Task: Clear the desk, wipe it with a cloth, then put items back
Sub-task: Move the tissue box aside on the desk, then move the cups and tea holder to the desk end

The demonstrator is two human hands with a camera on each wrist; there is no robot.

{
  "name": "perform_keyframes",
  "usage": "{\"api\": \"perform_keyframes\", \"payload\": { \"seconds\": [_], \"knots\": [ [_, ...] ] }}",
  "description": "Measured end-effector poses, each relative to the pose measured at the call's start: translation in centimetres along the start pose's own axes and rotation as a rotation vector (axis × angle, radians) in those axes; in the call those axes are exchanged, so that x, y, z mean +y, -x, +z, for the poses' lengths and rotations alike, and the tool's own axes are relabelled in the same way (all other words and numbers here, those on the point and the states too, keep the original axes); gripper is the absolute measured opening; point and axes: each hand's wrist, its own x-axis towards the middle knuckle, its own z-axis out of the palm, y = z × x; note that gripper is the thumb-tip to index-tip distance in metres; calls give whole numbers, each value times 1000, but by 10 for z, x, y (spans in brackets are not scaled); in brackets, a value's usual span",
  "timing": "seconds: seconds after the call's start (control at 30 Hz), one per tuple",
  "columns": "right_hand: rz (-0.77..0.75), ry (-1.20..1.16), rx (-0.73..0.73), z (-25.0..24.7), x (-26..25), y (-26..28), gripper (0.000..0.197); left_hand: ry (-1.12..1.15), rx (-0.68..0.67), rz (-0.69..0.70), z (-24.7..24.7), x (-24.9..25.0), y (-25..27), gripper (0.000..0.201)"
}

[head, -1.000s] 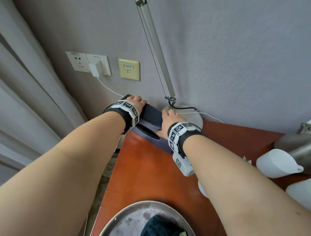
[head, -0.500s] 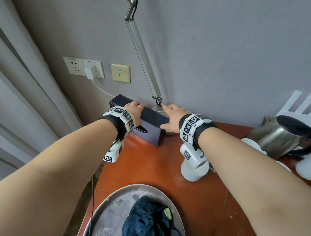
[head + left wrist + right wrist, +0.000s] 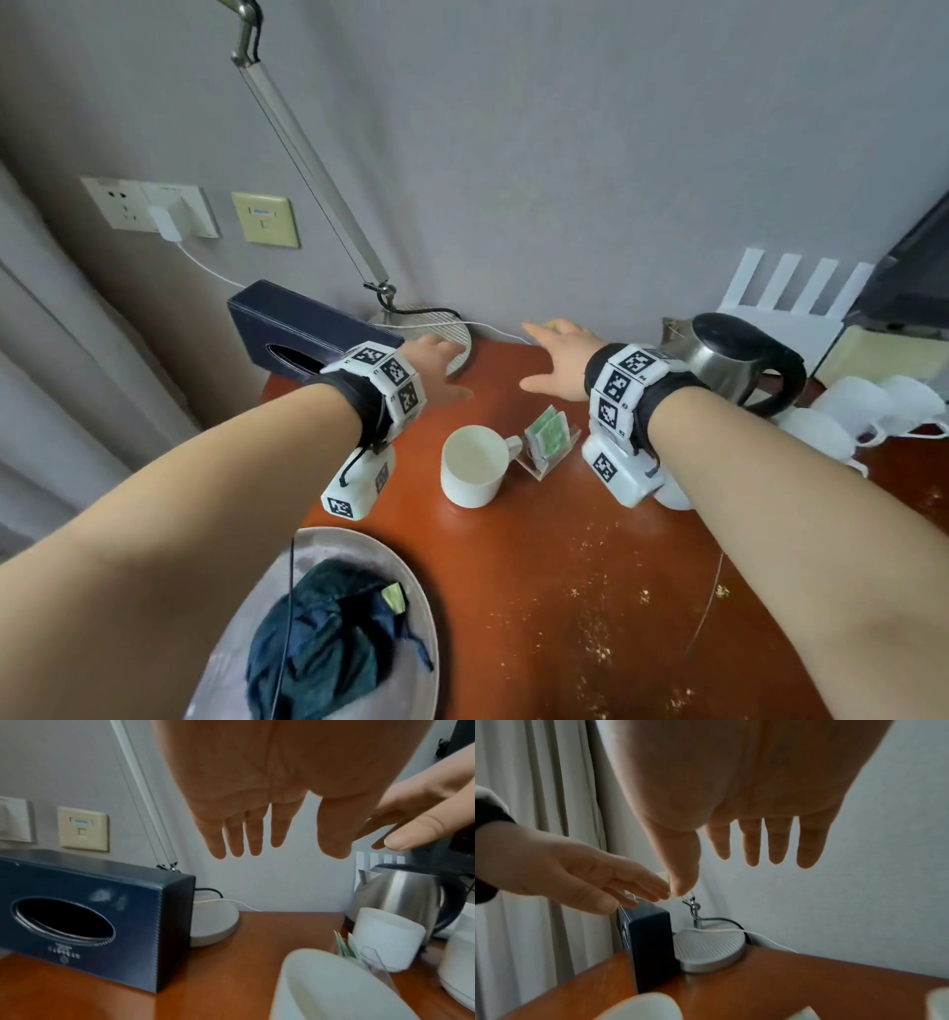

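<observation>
A dark blue tissue box [image 3: 292, 329] [image 3: 85, 914] [image 3: 652, 947] stands on edge at the desk's back left corner, beside the round lamp base [image 3: 436, 329] [image 3: 708, 949]. Both hands hover above the red-brown desk [image 3: 539, 565] with straight fingers and hold nothing. My left hand [image 3: 436, 370] [image 3: 262, 833] is just right of the box. My right hand [image 3: 560, 360] [image 3: 752, 850] is further right, near the wall. A crumpled dark blue cloth [image 3: 318, 658] lies on a grey round tray [image 3: 411, 591] at the front left.
A white mug [image 3: 472, 467] and a clear holder of green tea sachets [image 3: 547, 439] stand mid-desk. A steel kettle [image 3: 729, 354] and more white cups [image 3: 873, 411] are at the right. Crumbs speckle the desk's front right. The lamp arm [image 3: 313, 169] rises by the wall.
Both hands have let go of the tissue box and moved right, away from it; the box now stands on edge in the back left corner. The view has swung right.
</observation>
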Motion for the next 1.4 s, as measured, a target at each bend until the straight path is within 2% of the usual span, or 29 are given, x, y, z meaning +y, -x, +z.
{"api": "perform_keyframes", "payload": {
  "seconds": [0.17,0.27,0.37,0.47,0.6,1.07,1.2,1.4],
  "knots": [
    [-47,50,-135,44,50,-5,84,-29,-157,-106,49,42,-5,88],
    [-58,89,-149,66,69,-12,87,-59,-231,-173,73,55,-6,98],
    [-32,134,-137,79,95,-16,90,-111,-245,-227,88,70,-7,101],
    [44,151,-121,84,125,-18,92,-131,-217,-286,93,79,-9,92],
    [120,61,-116,91,148,-24,97,-118,-217,-332,94,84,-10,89],
    [190,-114,-91,91,156,-45,93,-117,-235,-423,99,83,-14,89],
    [126,-117,-13,85,149,-37,88,-77,-179,-435,94,81,-12,93],
    [-42,-79,84,41,116,-17,90,-62,-42,-417,67,67,7,93]
  ]
}}
